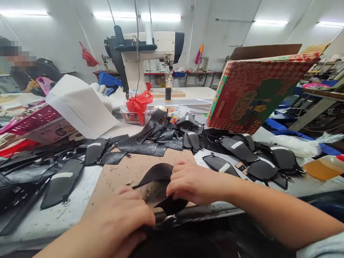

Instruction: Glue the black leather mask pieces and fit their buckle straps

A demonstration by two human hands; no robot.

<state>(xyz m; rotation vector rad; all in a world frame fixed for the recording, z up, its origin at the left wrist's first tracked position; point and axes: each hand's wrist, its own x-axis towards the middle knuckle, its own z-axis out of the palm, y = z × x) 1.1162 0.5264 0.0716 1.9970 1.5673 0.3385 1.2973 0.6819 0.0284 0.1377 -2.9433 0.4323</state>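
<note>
Both my hands are at the front edge of the worktable with a black leather piece (159,172), curved and strap-like. My right hand (197,183) pinches it, fingers bent over its right side. Closer to me, my left hand (122,215) has its fingers curled at the near left end of the same piece, fingertips partly hidden. A small shiny metal fitting (170,218) shows between the hands at the table edge. Under the piece lies a brown board (115,184) with dark scraps on it.
Black padded pieces with white strips (236,145) lie to the right, more (63,181) to the left. Behind stand a sewing machine (150,50), a red bag (139,102) and a tilted carton (242,96). A bottle (322,168) is far right; a person (34,71) sits far left.
</note>
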